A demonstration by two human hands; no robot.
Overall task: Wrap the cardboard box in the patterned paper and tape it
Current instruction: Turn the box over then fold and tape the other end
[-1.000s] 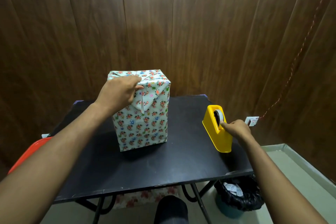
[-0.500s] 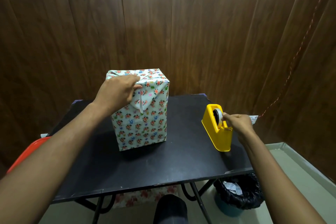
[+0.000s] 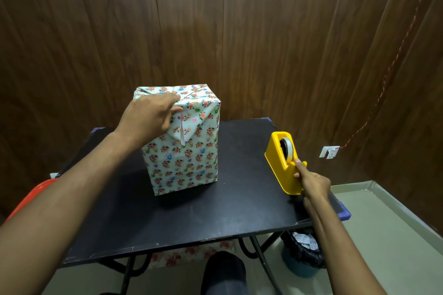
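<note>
This looks like a small room in a home or modest office, set up as a makeshift work corner. Dark wood-grain wall panels (image 3: 239, 31) close in on two sides, meeting near a pale tiled floor (image 3: 383, 235). A black folding table (image 3: 191, 218) on thin metal legs stands close to the wall. A white wall socket (image 3: 329, 151) sits low on the panelling, with a reddish cord (image 3: 395, 55) running up from it. A bin lined with a black bag (image 3: 302, 251) stands beneath the table, and a red plastic chair (image 3: 28, 196) shows at the left edge.
</note>
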